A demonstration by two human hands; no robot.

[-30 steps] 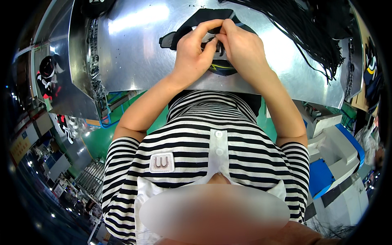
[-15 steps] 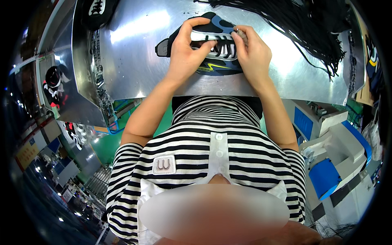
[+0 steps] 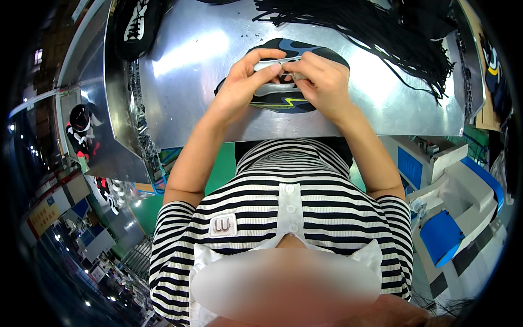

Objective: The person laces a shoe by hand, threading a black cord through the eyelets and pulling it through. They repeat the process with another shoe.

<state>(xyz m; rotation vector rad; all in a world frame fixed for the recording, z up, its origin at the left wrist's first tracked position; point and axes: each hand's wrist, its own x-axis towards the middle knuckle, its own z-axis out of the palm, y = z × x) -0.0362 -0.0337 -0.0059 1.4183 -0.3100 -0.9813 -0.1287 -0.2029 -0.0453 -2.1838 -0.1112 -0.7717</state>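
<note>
A black sneaker (image 3: 280, 105) with blue-grey panels, white eyelet strips and a yellow zigzag lies on the metal table, its toe hidden by my right hand. My left hand (image 3: 239, 84) grips the sneaker around its lacing area, index finger along the far side and thumb in the middle. Closed in a pinch, my right hand (image 3: 325, 84) meets the left thumb over the sneaker's middle. Something small and pale shows at its fingertips, too covered to name. Most of the lacing is hidden under my fingers.
A heap of black laces (image 3: 376, 46) spreads across the table's (image 3: 190, 103) far right. Another black sneaker (image 3: 135, 24) with a white lacing panel stands at the far left. Shoes (image 3: 494, 68) also lie beyond the right edge. Blue-and-grey equipment (image 3: 457, 212) stands at lower right.
My right hand has moved left from the sneaker's front part to its middle, meeting my left thumb. The whole view has shifted slightly.
</note>
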